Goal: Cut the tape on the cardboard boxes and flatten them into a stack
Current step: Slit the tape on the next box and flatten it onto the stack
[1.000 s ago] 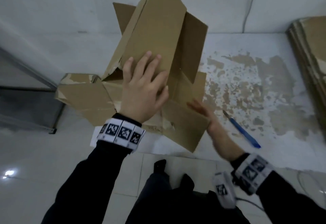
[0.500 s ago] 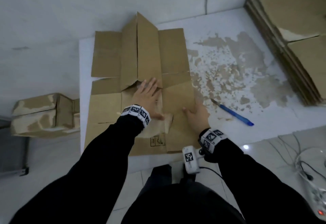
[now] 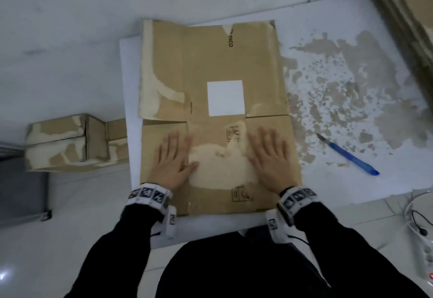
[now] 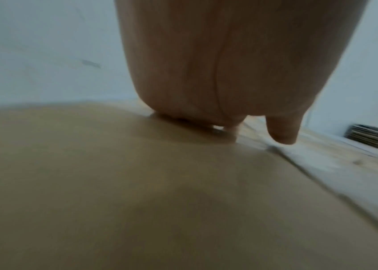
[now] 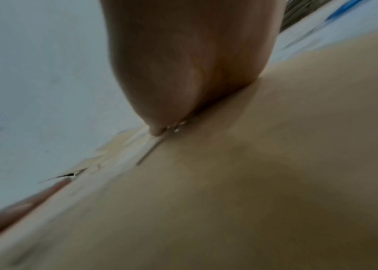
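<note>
Flattening is the step in hand. Head view: the box [image 3: 214, 100] lies flat at centre frame, both hands pressing its lower half, left hand [image 3: 172, 160] and right hand [image 3: 269, 158] with fingers straight and spread. Next it likely goes to the stack [image 3: 403, 0], upper right. A pen [image 3: 349, 156] lies at right. Print reads "OICO"; the white label is blank.

Left wrist view: palm [image 4: 218, 64] on cardboard, blurred.

Right wrist view: the same, blurred.

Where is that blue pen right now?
In the head view, the blue pen lies on the white mat, to the right of the flattened box, beyond the right hand.
</note>
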### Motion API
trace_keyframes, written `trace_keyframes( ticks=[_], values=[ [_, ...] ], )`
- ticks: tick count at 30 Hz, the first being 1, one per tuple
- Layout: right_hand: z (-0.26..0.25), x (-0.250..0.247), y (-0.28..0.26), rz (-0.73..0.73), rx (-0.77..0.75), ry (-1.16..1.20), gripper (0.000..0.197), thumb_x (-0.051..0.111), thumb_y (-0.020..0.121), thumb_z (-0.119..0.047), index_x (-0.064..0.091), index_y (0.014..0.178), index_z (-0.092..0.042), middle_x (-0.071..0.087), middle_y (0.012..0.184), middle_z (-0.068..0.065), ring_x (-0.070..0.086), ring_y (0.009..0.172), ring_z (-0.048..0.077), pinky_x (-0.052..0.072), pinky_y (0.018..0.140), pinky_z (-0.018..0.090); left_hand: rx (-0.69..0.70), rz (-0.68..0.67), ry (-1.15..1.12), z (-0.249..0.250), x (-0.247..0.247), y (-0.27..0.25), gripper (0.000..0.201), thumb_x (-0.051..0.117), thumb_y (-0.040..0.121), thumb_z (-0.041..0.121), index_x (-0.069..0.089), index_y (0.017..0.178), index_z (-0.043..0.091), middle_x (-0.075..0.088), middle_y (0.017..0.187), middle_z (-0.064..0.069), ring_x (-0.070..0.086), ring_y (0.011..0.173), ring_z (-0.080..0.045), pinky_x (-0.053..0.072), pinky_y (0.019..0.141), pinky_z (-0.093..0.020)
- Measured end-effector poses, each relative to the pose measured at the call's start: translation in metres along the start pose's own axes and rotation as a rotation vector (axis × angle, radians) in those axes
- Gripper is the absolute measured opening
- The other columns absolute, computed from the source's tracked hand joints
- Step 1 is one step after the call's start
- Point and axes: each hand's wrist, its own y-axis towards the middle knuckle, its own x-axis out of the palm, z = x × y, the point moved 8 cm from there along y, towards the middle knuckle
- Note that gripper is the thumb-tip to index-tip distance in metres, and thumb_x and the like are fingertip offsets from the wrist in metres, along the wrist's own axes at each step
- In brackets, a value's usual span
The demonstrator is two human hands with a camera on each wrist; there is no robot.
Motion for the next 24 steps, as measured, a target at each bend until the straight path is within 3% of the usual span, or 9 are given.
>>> trace_keyframes(
  ticks=[2,4,6,8,9,12,15,20,24],
  values=[
    [0.015,-0.010,-0.006,0.014,0.017,-0.043,0.062,0.001,0.089,-0.062,-0.009,0.147,-0.044,-0.018,0.156,-0.011,-0.016,0.145,0.020,-0.005,0.117,0.047,0.008,-0.008,-0.027,-0.022,-0.005,-0.012,0.082,0.008,0.077,0.078,-0.025,0.142,0.042,-0.040,0.148,0.006,-0.038,0.135,-0.012,-0.020,0.111,-0.034],
    [0.013,-0.029,-0.003,0.054,0.027,0.003,0.067,0.009,0.089,-0.062,0.014,0.150,-0.035,0.007,0.159,-0.004,0.005,0.146,0.024,0.006,0.115,0.048,0.021,-0.040,-0.028,-0.026,-0.015,-0.017,0.083,0.020,0.082,0.075,-0.014,0.148,0.039,-0.031,0.154,0.005,-0.028,0.142,-0.014,-0.011,0.115,-0.038],
    [0.003,-0.061,0.014,0.181,0.074,0.143,0.069,0.020,0.089,-0.058,0.041,0.140,-0.018,0.037,0.147,0.006,0.031,0.134,0.029,0.019,0.110,0.045,-0.019,0.044,-0.009,-0.021,-0.046,-0.011,0.067,0.039,0.092,0.055,0.020,0.151,0.028,0.008,0.160,-0.005,0.012,0.146,-0.023,0.014,0.114,-0.045],
    [-0.014,-0.088,0.048,0.263,0.074,0.190,0.056,0.034,0.094,-0.048,0.045,0.135,-0.012,0.041,0.143,0.011,0.036,0.131,0.031,0.024,0.109,0.043,-0.039,0.241,-0.098,-0.008,-0.094,0.008,0.050,0.037,0.094,0.044,0.048,0.134,0.017,0.050,0.137,-0.011,0.048,0.123,-0.028,0.032,0.101,-0.041],
    [-0.027,-0.097,0.070,0.268,0.056,0.185,0.050,0.038,0.096,-0.041,0.042,0.138,-0.012,0.035,0.147,0.012,0.031,0.135,0.031,0.022,0.110,0.044,-0.029,0.310,-0.172,0.000,-0.115,0.022,0.051,0.033,0.092,0.042,0.052,0.131,0.013,0.056,0.129,-0.013,0.052,0.116,-0.031,0.035,0.097,-0.040],
    [-0.070,-0.098,0.147,0.176,0.004,0.132,0.053,0.034,0.100,-0.035,0.021,0.149,-0.019,0.006,0.159,0.007,0.004,0.146,0.028,0.005,0.115,0.050,0.070,0.355,-0.135,0.031,-0.149,0.092,0.061,0.026,0.090,0.041,0.036,0.143,0.011,0.036,0.147,-0.017,0.034,0.135,-0.034,0.026,0.108,-0.044],
    [-0.091,-0.070,0.195,0.007,-0.039,-0.042,0.056,0.021,0.101,-0.044,0.003,0.152,-0.028,-0.013,0.159,0.000,-0.015,0.145,0.026,-0.006,0.111,0.060,0.051,0.163,-0.029,0.040,-0.133,0.156,0.060,0.029,0.101,0.037,0.006,0.153,0.019,-0.006,0.160,-0.008,-0.006,0.147,-0.028,0.000,0.118,-0.048],
    [-0.085,-0.047,0.212,-0.108,-0.023,-0.122,0.060,0.015,0.098,-0.055,-0.009,0.149,-0.034,-0.023,0.156,-0.002,-0.024,0.142,0.028,-0.011,0.108,0.063,0.080,0.190,-0.015,0.033,-0.119,0.176,0.060,0.032,0.100,0.036,0.002,0.153,0.028,-0.011,0.160,-0.003,-0.013,0.147,-0.024,-0.002,0.116,-0.050],
    [-0.076,-0.058,0.208,-0.178,-0.049,-0.056,0.065,0.025,0.096,-0.057,-0.009,0.148,-0.039,-0.024,0.156,-0.005,-0.025,0.142,0.028,-0.009,0.111,0.061,0.033,0.179,-0.045,0.024,-0.124,0.164,0.066,0.038,0.097,0.037,0.001,0.151,0.036,-0.013,0.160,0.001,-0.014,0.146,-0.017,-0.004,0.115,-0.055]
  ],
)
